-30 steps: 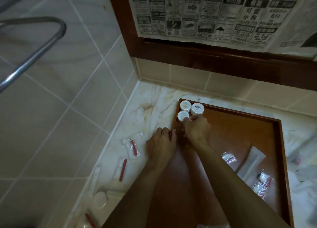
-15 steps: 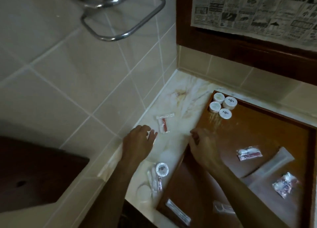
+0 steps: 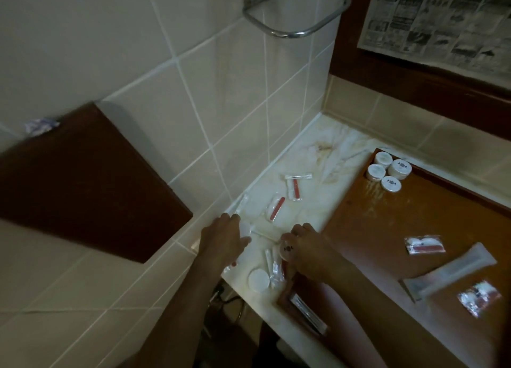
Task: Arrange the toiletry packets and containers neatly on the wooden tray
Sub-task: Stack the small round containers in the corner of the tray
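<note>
On the marble counter, the right hand (image 3: 307, 253) pinches a round white container (image 3: 286, 250); the left hand (image 3: 224, 239) holds a small white packet (image 3: 245, 228). Lift both gently.

Four small white jars (image 3: 388, 171) cluster in the far left corner of the wooden tray (image 3: 367, 229). Both hands work on the marble counter (image 3: 309, 204) by the tray's left edge: the right hand (image 3: 307, 250) pinches a round white jar (image 3: 286, 250), the left hand (image 3: 224, 239) holds a small white packet (image 3: 245, 229). Red-and-white packets (image 3: 275, 208) lie on the counter beyond them.
</note>
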